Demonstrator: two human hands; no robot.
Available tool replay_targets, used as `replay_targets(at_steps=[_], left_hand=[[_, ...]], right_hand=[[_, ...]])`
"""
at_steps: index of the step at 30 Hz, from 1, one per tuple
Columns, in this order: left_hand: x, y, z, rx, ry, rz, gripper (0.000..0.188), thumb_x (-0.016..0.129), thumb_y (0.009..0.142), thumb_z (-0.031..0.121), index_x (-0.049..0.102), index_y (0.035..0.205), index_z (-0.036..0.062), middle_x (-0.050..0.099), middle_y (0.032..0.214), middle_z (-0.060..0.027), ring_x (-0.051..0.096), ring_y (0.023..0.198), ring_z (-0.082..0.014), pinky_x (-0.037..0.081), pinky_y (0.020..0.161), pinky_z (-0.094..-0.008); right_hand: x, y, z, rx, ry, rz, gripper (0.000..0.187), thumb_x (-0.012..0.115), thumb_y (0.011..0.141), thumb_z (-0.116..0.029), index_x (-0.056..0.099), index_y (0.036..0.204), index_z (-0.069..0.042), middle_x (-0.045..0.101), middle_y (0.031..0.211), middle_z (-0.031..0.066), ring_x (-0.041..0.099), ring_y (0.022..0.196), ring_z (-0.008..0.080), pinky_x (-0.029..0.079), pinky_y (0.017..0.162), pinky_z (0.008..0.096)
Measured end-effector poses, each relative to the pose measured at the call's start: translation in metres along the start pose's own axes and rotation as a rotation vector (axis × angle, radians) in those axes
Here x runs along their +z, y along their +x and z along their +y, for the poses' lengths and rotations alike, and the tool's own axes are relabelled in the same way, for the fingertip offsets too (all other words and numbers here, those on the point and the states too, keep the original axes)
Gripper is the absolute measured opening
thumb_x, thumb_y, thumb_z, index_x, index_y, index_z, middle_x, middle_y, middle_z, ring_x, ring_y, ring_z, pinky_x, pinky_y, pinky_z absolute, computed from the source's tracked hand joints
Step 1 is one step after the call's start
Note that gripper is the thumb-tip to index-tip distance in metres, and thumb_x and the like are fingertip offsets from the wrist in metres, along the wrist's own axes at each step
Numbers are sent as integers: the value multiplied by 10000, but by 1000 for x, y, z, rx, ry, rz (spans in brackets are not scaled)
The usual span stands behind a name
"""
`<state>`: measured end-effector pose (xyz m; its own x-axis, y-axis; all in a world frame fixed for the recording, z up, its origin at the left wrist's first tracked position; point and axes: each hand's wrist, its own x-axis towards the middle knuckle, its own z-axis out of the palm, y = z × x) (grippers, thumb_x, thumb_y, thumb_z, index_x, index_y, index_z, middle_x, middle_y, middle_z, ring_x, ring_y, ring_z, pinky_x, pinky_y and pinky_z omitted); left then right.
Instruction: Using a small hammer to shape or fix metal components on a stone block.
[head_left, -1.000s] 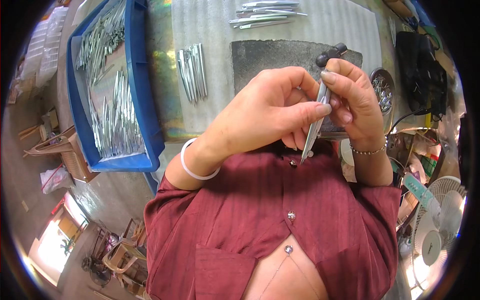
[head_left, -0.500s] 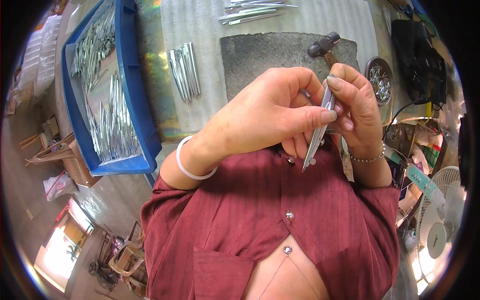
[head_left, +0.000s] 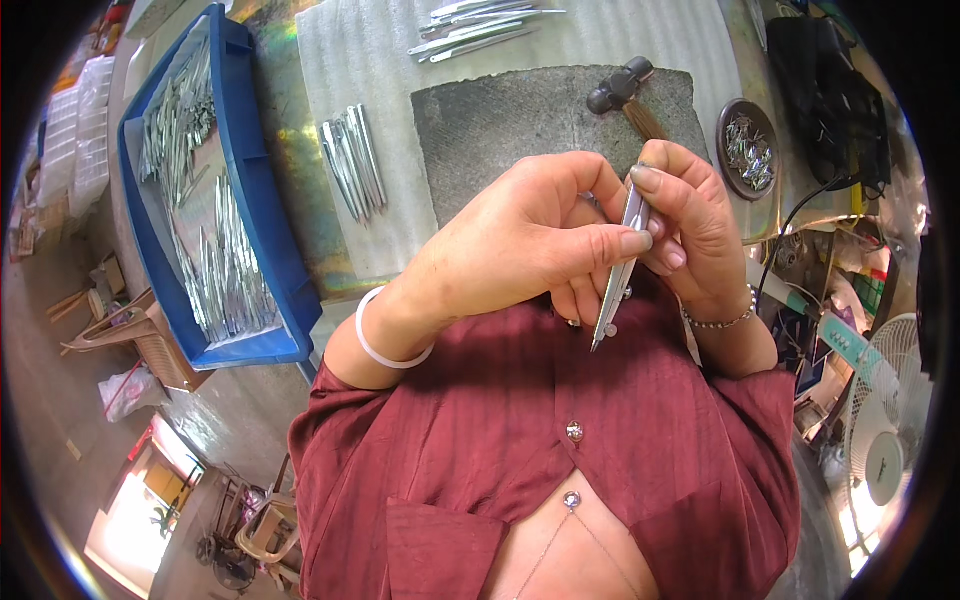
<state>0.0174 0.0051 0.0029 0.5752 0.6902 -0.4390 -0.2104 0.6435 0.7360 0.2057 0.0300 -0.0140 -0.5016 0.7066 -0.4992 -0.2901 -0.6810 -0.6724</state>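
Observation:
Before my chest I hold a slim, pointed metal piece made of narrow silvery strips, tilted with its point down and toward me. A small round rivet-like head sticks out near the point. My left hand pinches its middle between thumb and fingers. At the upper end, the thumb and fingers of my right hand close on the same piece. The fingers partly hide its upper half. Just beyond my hands, a hammer with a wooden handle lies on a dark, rough slab.
Left of the slab lies a bundle of metal strips; more strips lie behind it. A blue tray full of strips stands far left. On the right are a round dish of small metal parts, a black bag-like item and a fan.
The view has shifted slightly, so the bench things sit a little differently. Both hands keep their pinch on the metal piece, which now stands slightly steeper.

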Motion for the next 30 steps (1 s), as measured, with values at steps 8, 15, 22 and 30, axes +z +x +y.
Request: replay_targets(at_steps=[8,15,22,30], left_hand=[[-2,4,-2,-8,-71,41,196,649,861,147,527,908,0,620,657,-50,595,491,-88,453,405,-173],[-3,5,1,16,-57,41,197,652,859,145,528,906,-1,615,644,-44,588,485,-85,444,399,-173],[-5,8,10,16,18,12,194,648,863,136,519,899,-5,603,616,-39,581,472,-84,433,399,-173],[-5,12,12,78,71,14,168,626,877,115,515,937,4,603,664,-26,566,529,-56,431,442,-168]], right_hand=[[-1,3,0,20,8,21,209,572,901,-137,506,714,-69,526,601,0,392,378,15,300,330,154],[2,3,0,-28,22,31,182,568,901,-128,514,739,-65,524,601,2,388,380,18,299,333,155],[7,3,-2,-118,4,52,170,556,904,-109,515,747,-59,521,593,9,383,377,22,298,333,158],[2,8,-14,-181,-70,91,143,560,903,-109,522,775,-57,544,607,20,420,401,35,326,362,158]])
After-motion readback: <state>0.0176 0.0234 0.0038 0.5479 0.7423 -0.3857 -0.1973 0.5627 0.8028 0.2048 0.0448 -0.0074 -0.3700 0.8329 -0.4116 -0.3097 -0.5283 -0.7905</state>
